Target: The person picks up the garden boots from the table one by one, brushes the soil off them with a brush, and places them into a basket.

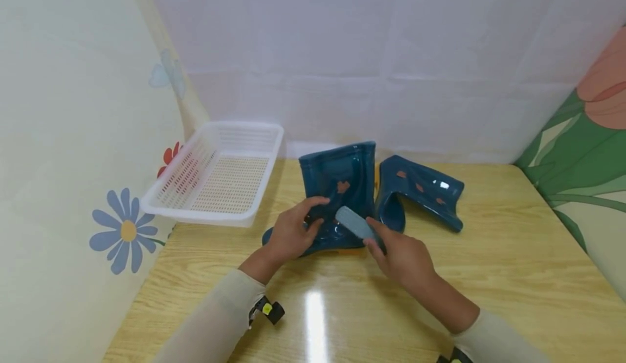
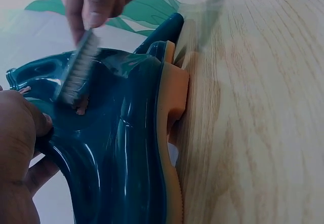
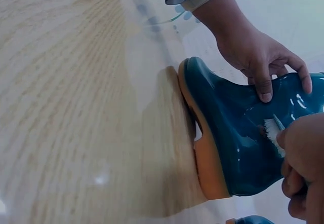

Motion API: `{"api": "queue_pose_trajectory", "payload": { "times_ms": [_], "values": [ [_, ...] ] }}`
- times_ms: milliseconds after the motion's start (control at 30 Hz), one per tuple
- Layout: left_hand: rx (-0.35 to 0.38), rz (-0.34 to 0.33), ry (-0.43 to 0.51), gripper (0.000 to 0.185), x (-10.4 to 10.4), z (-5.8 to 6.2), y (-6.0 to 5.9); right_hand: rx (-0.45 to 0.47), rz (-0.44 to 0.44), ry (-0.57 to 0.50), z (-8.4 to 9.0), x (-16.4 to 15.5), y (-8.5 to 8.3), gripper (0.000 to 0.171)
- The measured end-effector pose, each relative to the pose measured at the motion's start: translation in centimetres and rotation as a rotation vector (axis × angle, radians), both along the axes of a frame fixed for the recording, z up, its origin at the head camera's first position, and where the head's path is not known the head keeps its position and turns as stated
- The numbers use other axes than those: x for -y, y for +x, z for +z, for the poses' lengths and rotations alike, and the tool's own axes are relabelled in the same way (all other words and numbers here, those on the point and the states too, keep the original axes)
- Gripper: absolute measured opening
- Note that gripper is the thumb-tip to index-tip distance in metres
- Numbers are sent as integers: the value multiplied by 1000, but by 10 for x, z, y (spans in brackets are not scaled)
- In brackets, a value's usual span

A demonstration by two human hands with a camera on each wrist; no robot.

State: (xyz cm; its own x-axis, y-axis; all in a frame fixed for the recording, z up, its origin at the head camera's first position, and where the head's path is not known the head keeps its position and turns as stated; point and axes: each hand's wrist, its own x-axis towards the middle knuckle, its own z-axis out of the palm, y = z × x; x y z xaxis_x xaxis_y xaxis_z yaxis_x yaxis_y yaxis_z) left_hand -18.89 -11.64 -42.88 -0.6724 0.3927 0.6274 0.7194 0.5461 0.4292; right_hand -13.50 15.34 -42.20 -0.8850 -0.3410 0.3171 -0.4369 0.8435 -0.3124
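Observation:
A glossy dark teal rain boot (image 1: 337, 164) with an orange sole (image 3: 212, 171) stands on the table, its toe to the left. Brownish patches (image 1: 343, 187) show on its side. My left hand (image 1: 292, 230) grips the boot at the front of the ankle, thumb and fingers on either side. My right hand (image 1: 408, 257) holds a grey-blue scrub brush (image 1: 354, 223) by one end. In the right wrist view the white bristles (image 3: 272, 133) touch the boot's side beside a brownish patch. A second teal boot (image 1: 423, 185) lies tipped over just to the right.
A white perforated plastic basket (image 1: 195, 217) stands at the back left of the wood-grain table (image 1: 464, 281). A pale cloth wall (image 1: 342, 53) rises behind the boots. Flower-printed walls (image 1: 582, 189) flank the table.

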Motion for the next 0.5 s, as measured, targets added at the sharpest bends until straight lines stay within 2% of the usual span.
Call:
{"api": "queue_pose_trajectory", "payload": {
  "times_ms": [133, 400, 500],
  "values": [
    [0, -8, -5, 53, 0, 0, 0, 30, 24, 36, -2, 0, 4, 48],
    [-3, -2, 9, 54, -1, 2, 1, -92, -1, -56, 3, -3, 2, 49],
    [-2, -4, 6, 53, -1, 2, 1, -66, -9, -37, 3, -2, 1, 49]
  ]
}}
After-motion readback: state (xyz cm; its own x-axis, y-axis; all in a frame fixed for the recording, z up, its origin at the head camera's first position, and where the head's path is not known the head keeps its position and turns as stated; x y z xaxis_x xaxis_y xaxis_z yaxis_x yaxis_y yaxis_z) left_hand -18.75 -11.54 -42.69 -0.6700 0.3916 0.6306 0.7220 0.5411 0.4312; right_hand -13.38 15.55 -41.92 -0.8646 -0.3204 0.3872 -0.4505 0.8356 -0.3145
